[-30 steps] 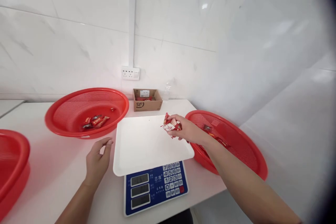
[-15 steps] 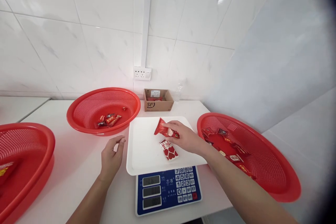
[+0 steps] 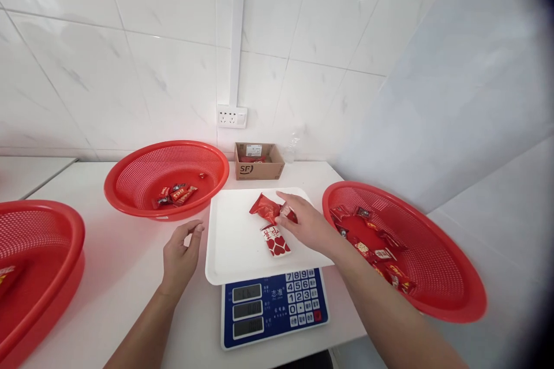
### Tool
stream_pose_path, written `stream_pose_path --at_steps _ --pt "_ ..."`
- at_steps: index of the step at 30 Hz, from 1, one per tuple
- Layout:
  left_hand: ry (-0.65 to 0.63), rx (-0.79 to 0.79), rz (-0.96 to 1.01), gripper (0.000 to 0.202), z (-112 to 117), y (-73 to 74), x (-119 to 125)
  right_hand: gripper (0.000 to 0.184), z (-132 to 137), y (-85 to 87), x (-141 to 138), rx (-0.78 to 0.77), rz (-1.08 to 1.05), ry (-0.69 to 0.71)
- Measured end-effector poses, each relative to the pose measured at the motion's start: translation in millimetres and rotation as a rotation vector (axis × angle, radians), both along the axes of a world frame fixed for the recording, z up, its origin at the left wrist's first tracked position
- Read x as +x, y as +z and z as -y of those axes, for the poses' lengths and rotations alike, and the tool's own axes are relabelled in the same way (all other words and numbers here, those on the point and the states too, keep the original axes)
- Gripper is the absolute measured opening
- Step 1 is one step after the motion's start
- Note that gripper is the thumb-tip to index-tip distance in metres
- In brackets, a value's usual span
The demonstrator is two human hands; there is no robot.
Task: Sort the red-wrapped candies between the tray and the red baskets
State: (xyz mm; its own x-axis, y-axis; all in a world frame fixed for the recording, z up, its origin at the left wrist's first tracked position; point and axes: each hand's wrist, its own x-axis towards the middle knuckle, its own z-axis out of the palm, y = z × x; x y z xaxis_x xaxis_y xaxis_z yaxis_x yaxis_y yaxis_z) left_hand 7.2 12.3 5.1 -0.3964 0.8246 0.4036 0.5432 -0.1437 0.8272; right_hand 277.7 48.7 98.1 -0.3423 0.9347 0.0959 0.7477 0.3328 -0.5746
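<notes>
On the white weighing tray [image 3: 229, 242] lie a shiny red candy packet [image 3: 265, 208] and a smaller red packet [image 3: 288, 213], partly covered by fingers. Just in front of them is a white packet with red hearts [image 3: 276, 241]. My right hand [image 3: 305, 222] is over the smaller packet, thumb and fingers apart, not closed round anything. Left of the tray, my left hand [image 3: 182, 251] is curled, thumb tip near the index fingertip, with nothing visible in it. The blue scale panel [image 3: 274, 307] shows below the tray; its digits are too faint to read.
Red mesh baskets [image 3: 113, 187] with small packets stand behind left and on the right, where one basket [image 3: 450, 277] touches my right arm's side. Another basket [image 3: 69, 277] is at the near left. A cardboard box [image 3: 259, 170] sits by the wall below a socket [image 3: 232, 116].
The red packets have come down from my right hand onto the tray, and its fingers have spread. My left hand stays nearly still. The view has shifted slightly.
</notes>
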Motion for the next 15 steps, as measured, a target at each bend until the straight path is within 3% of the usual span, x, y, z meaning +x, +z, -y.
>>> stream_pose_path --at_steps 4,8,11,15 --pt "0.000 -0.028 0.005 0.032 0.6 2.1 -0.2 0.063 10.5 -8.9 -14.7 -0.114 0.080 0.061" --pt "0.007 -0.033 0.004 0.031 -0.2 4.4 0.4 0.053 23.8 1.1 -16.6 -0.140 0.029 0.106" --pt "0.016 -0.037 0.014 0.031 -0.6 4.8 0.7 0.050 21.8 11.7 14.3 -0.044 -0.017 -0.029" --pt "0.031 -0.072 0.027 0.031 -0.4 3.8 0.1 0.050 8.8 5.8 93.7 -0.027 0.078 -0.334"
